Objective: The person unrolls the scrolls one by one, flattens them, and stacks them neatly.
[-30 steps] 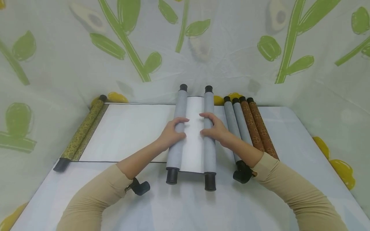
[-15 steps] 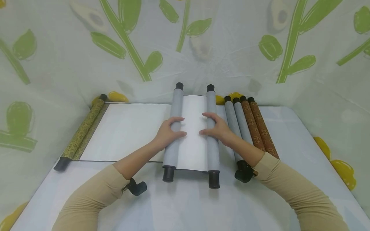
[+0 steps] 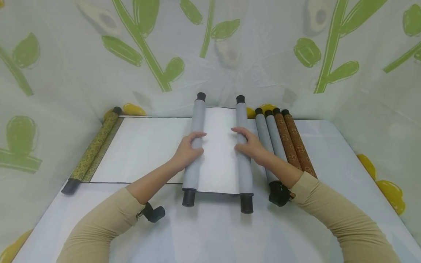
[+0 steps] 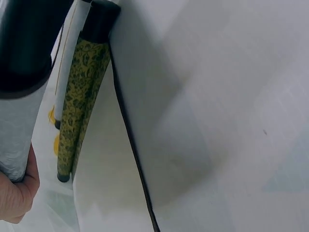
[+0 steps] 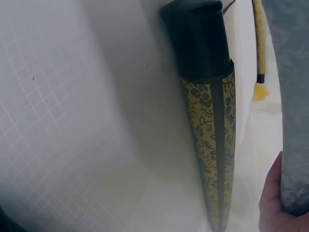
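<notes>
1. Two hands, one grey scroll; the left hand (image 3: 186,150) grips the left roller (image 3: 192,168), thumb and fingers bent round it; the right hand (image 3: 250,146) grips the right roller (image 3: 245,171) in the same way.
2. The grey scroll is thus one piece with two rollers; one white panel (image 3: 218,153) stretches between the hands; four black end caps (image 3: 188,197) show, two beyond the hands and two on the near side.
3. Left of the left hand, one white sheet (image 3: 148,146) lies spread out, its right part covered by the grey scroll; at its far-left end are one gold-patterned roller (image 3: 95,146) and one matching strip (image 3: 104,150).
4. The right wrist view shows two gold-patterned pieces; one near rod (image 5: 210,130), below and beside the right hand's roller, and one thin far rod (image 5: 259,43).
5. Just right of the right hand, four rods lie side by side; two grey rods (image 3: 264,133) nearer it, two brown rods (image 3: 298,142) farther out.
6. Two tan sleeves (image 3: 98,219); two black wrist devices (image 3: 154,213), one per arm.
</notes>
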`<state>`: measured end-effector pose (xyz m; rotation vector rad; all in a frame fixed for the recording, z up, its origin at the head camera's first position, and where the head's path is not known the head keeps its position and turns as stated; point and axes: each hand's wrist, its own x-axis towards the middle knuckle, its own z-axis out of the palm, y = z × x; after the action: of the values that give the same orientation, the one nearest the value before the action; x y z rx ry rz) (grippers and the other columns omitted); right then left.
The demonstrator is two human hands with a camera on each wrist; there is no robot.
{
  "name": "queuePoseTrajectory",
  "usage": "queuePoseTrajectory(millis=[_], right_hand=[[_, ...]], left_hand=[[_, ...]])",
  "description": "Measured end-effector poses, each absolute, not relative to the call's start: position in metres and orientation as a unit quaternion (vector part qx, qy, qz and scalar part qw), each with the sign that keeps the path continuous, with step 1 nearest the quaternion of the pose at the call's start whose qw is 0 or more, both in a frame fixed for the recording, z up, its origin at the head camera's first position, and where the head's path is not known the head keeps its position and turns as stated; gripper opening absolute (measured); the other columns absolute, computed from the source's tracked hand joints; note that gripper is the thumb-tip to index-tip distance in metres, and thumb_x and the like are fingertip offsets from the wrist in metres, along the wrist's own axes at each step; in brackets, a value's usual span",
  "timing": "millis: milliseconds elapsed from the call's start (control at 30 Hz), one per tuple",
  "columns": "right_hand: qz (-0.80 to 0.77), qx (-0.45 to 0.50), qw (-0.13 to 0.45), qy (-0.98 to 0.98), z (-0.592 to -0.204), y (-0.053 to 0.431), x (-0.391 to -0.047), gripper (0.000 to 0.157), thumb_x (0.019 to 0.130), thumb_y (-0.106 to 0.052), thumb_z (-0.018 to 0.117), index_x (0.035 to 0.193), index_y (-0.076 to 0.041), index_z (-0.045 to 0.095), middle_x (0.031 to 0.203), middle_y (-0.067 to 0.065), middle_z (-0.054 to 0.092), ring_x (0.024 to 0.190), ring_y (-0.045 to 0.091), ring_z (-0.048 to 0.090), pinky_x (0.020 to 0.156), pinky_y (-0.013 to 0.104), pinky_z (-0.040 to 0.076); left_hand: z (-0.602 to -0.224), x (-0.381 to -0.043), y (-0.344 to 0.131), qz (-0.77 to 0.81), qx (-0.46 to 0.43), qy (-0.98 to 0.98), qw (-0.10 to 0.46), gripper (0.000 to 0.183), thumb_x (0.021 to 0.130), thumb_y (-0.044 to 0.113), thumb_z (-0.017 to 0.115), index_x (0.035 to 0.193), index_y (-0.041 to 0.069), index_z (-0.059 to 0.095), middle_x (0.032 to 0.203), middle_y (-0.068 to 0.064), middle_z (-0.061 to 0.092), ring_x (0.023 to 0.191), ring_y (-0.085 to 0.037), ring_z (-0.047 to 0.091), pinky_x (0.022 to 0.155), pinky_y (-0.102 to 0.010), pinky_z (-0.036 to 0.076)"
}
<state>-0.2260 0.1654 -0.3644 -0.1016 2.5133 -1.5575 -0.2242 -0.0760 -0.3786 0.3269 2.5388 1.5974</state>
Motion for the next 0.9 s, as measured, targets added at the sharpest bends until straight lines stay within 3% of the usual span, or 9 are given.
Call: queuePoseTrajectory(millis=[133,333,467,900], right_hand=[[-0.533,-0.018,0.092,0.841,-0.363,0.168,-0.227,0.062,0.083,0.001,0.053,0.141,-0.017,0.044,0.155,0.007,0.024,0.138,0.028,0.023,0.107,0.048,0.027],[-0.522,-0.021,0.086,0.848,-0.360,0.168,-0.226,0.074,0.076,-0.006,0.076,0.142,-0.017,0.043,0.154,0.010,0.025,0.140,0.031,0.023,0.110,0.052,0.024],[-0.515,-0.022,0.088,0.852,-0.361,0.168,-0.227,0.078,0.074,-0.006,0.079,0.142,-0.017,0.043,0.154,0.010,0.026,0.141,0.031,0.022,0.111,0.051,0.022],[-0.514,-0.030,0.084,0.853,-0.362,0.174,-0.229,0.067,0.079,0.005,0.063,0.140,-0.014,0.044,0.153,0.011,0.028,0.141,0.031,0.021,0.111,0.052,0.022]], left_hand=[[-0.379,-0.225,-0.080,0.534,0.102,0.837,0.063,0.051,0.084,0.004,0.051,0.133,0.017,0.053,0.149,-0.013,0.033,0.133,-0.033,0.033,0.095,-0.057,0.040],[-0.379,-0.226,-0.081,0.525,0.075,0.845,0.070,0.055,0.080,0.013,0.070,0.132,0.021,0.053,0.147,-0.013,0.036,0.128,-0.036,0.039,0.094,-0.056,0.042],[-0.379,-0.226,-0.081,0.520,0.066,0.849,0.071,0.061,0.076,0.013,0.075,0.132,0.021,0.053,0.145,-0.013,0.038,0.124,-0.036,0.043,0.091,-0.055,0.044],[-0.377,-0.226,-0.090,0.515,0.080,0.852,0.051,0.054,0.080,0.002,0.056,0.132,0.017,0.054,0.145,-0.014,0.037,0.127,-0.035,0.039,0.091,-0.057,0.043]])
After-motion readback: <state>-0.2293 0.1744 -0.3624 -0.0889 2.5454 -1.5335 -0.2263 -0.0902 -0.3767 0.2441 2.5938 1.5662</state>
